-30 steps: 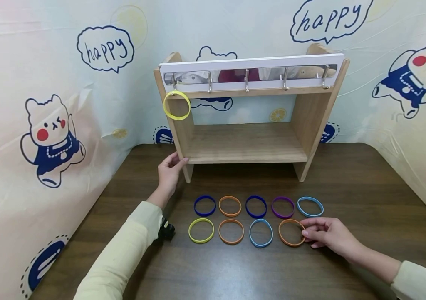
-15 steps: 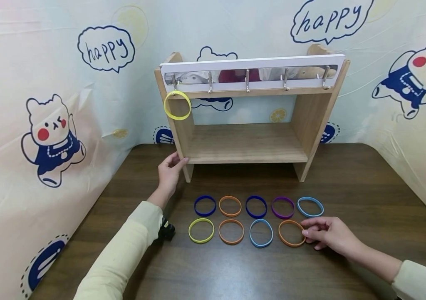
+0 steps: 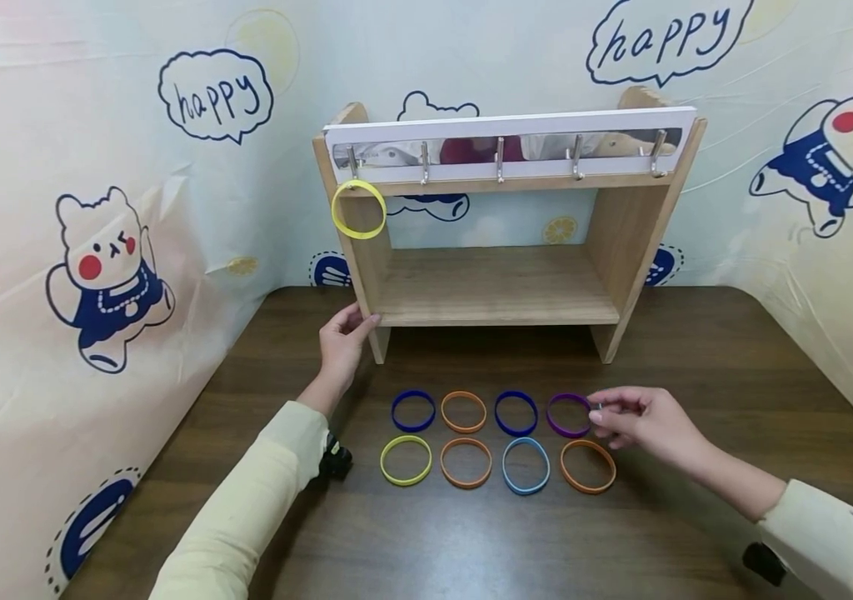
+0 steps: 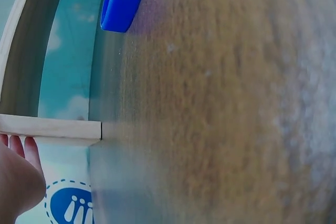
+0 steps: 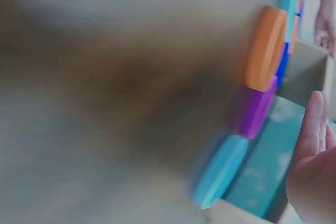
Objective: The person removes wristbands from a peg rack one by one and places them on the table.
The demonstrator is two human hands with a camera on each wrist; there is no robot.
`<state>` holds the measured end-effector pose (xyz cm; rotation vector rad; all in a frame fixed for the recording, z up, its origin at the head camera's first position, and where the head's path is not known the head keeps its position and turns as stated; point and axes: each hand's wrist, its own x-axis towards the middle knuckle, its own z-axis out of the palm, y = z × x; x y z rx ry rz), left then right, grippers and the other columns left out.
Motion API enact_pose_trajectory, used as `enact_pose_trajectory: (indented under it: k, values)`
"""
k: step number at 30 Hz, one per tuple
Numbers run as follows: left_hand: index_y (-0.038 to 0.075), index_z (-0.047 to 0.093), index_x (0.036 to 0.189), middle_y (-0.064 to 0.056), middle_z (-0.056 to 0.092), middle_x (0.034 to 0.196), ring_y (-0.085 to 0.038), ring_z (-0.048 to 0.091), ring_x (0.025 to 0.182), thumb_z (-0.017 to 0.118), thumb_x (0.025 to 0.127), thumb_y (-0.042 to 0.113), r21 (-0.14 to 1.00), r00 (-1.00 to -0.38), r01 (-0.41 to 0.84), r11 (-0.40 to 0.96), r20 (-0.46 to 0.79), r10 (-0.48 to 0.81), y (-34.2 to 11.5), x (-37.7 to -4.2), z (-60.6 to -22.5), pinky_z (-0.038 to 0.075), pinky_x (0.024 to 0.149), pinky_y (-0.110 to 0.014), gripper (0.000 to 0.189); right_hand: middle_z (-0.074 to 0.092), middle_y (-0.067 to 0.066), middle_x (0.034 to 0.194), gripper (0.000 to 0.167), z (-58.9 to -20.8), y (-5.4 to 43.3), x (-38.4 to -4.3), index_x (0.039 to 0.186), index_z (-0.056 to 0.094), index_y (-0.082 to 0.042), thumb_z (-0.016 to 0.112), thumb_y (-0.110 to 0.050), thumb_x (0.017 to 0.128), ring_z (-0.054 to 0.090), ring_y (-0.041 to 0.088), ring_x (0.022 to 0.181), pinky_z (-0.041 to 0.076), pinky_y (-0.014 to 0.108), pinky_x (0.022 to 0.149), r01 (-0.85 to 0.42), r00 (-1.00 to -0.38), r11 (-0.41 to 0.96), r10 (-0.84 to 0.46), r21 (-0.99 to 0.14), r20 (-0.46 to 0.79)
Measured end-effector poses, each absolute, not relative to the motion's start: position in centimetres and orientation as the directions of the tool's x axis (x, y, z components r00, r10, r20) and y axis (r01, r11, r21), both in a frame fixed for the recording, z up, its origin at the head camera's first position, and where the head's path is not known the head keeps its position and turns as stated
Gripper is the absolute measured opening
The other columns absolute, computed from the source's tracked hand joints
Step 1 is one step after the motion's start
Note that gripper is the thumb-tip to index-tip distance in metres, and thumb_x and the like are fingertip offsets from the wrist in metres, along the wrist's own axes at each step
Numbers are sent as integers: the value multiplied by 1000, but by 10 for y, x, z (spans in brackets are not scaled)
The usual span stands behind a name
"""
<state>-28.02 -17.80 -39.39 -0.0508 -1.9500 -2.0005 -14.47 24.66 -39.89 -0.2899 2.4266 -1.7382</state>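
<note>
My left hand (image 3: 340,346) grips the left side panel of a wooden shelf (image 3: 497,308), thumb on its front edge. In the left wrist view, the fingers (image 4: 32,153) lie against the panel. My right hand (image 3: 651,425) is over the light blue ring (image 5: 220,171), beside the purple ring (image 3: 568,433). It hides nearly all of that ring in the head view. In the right wrist view, the ring lies on the table, with the fingers (image 5: 312,124) apart from it. An orange ring (image 3: 587,490) lies just below the hand.
A yellow ring (image 3: 358,236) hangs from the leftmost of several metal hooks (image 3: 500,160) along the shelf's white top rail. Several rings lie in two rows on the table, including a dark blue ring (image 3: 516,433) and a yellow ring (image 3: 406,483). A printed cloth (image 3: 112,250) surrounds the table.
My right hand has left the lower-right orange ring and moved up over the light blue ring, covering it. The left hand keeps its place on the panel.
</note>
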Motion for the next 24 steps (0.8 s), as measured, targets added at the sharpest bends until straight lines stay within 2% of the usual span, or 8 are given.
enact_pose_trajectory:
  k: [3, 6, 11, 13, 17, 20, 24]
  values:
    - [-3, 65, 121, -8, 67, 101, -16, 57, 90, 76, 84, 6, 960, -935, 279, 0, 272, -227, -178, -285, -398, 52, 76, -22, 39, 68, 26, 93, 39, -389, 235, -154, 118, 60, 11, 71, -14, 90, 69, 34, 77, 58, 39, 65, -103, -972, 300, -231, -948, 32]
    - [-3, 65, 121, -13, 66, 104, -17, 57, 91, 76, 85, 6, 961, -936, 277, 6, 271, -225, -178, -285, -399, 52, 76, -22, 39, 70, 20, 91, 35, -381, 223, -165, 116, 62, 10, 71, -12, 90, 69, 32, 77, 58, 39, 64, -146, -970, 273, -228, -951, 83]
    - [-5, 64, 121, -9, 66, 101, -14, 57, 88, 75, 85, 5, 962, -939, 272, 11, 267, -218, -177, -281, -396, 52, 75, -22, 38, 71, 11, 89, 32, -367, 204, -183, 116, 63, 7, 71, -11, 90, 70, 28, 79, 58, 40, 66, -216, -958, 228, -239, -950, 160]
    - [-5, 64, 121, -6, 66, 99, -13, 57, 88, 75, 85, 4, 963, -938, 270, 12, 266, -222, -177, -281, -396, 52, 75, -22, 38, 71, 11, 90, 32, -361, 195, -189, 116, 63, 7, 71, -10, 90, 70, 30, 82, 58, 41, 68, -239, -951, 196, -247, -951, 188]
    - [-6, 64, 121, -4, 66, 97, -13, 58, 88, 75, 85, 5, 963, -938, 270, 16, 267, -222, -177, -280, -395, 52, 75, -22, 39, 70, 11, 95, 34, -348, 174, -201, 119, 61, 8, 69, -8, 91, 69, 26, 85, 58, 39, 71, -270, -937, 134, -266, -953, 228]
    - [-6, 64, 121, -5, 66, 97, -13, 58, 88, 75, 85, 4, 960, -936, 280, 16, 276, -217, -177, -280, -395, 52, 75, -22, 38, 69, 13, 102, 35, -338, 158, -210, 122, 60, 7, 68, -7, 91, 69, 22, 88, 57, 37, 74, -277, -928, 93, -282, -956, 242]
    - [-7, 64, 119, -9, 66, 97, -14, 58, 87, 75, 85, 4, 953, -931, 302, 21, 299, -211, -178, -280, -394, 52, 73, -21, 37, 65, 22, 109, 34, -327, 136, -223, 122, 60, 7, 68, -4, 90, 69, 24, 90, 57, 38, 75, -304, -913, 27, -293, -952, 283]
